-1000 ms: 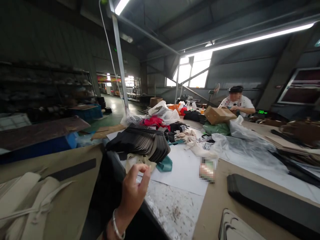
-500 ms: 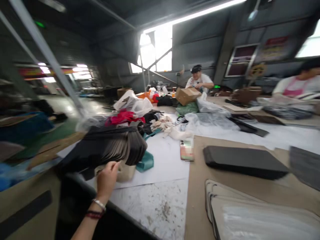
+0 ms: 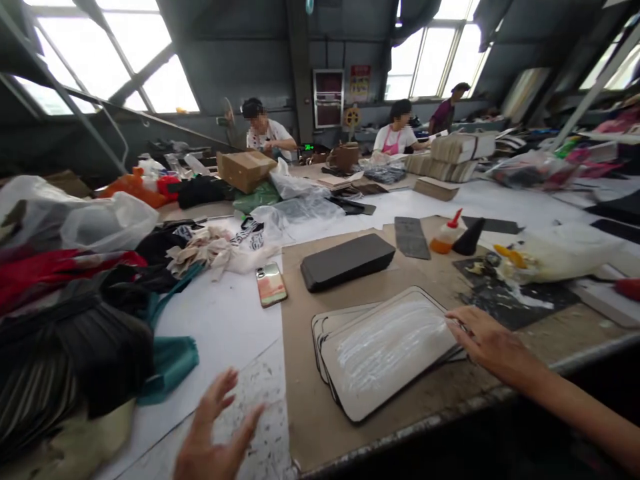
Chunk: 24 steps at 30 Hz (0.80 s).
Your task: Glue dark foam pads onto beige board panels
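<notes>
My left hand [image 3: 217, 427] is raised over the near left of the table, open, with fingers spread and nothing in it. At the right edge of a beige rounded-corner panel [image 3: 390, 347], my right hand [image 3: 493, 343] has its fingers bent around the border. This panel lies on top of a small fanned stack, dark-edged, with white wet-looking streaks across its face. A block of stacked dark grey pieces [image 3: 347, 260] sits just behind it. To the left of that block lies a phone [image 3: 271, 285] in a patterned case.
Dark layered material [image 3: 75, 347] and a teal cloth [image 3: 173, 367] lie at left. On the right stand a red-tipped glue bottle [image 3: 447, 237] and a black cone [image 3: 469, 238], near a plastic bag [image 3: 560, 257]. Co-workers [image 3: 270, 137] sit across the table.
The view has swung right. My left hand has come away from the dark layered material and opened. My right hand has come into view at the top panel's edge.
</notes>
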{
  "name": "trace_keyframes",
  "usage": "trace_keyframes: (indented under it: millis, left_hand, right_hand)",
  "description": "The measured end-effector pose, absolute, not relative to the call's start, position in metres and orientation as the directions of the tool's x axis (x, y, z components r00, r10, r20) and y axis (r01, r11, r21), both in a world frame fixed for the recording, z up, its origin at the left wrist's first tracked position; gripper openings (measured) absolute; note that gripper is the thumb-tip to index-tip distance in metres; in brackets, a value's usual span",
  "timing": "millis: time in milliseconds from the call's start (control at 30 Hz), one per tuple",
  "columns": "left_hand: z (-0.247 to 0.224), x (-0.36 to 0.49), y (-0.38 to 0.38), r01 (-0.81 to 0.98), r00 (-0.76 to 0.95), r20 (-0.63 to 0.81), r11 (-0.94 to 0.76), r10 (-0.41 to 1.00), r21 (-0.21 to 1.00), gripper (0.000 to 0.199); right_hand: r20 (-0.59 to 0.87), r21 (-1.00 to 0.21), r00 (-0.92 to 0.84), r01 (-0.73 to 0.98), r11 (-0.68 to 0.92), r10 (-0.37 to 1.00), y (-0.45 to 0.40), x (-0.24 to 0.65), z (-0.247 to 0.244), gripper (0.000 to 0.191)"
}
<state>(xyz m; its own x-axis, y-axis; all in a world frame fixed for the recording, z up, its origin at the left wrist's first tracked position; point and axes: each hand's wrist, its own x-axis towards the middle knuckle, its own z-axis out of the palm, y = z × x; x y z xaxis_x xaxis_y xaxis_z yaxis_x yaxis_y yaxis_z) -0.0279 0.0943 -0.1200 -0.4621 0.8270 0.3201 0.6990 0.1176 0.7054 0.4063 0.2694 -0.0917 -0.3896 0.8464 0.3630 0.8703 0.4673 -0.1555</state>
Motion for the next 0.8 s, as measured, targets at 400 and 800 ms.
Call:
trace_keyframes:
  millis: [400,800]
  left_hand:
    - [-0.176,0.093,0.131,0.783,-0.096,0.347,-0.144,0.933,0.605,0.076]
    - [-0.187,0.082,0.129,0.830,-0.120,0.411,-0.136,0.904,0.541,0.063]
  right_hand:
    - [0.301,-0.232,-0.228,0.924,0.303,0.926,0.276,0.435,-0.132,0.032]
    - [0.380,-0.142,-0.340,0.898,0.417,0.861,0.293,0.440,-0.122,0.030]
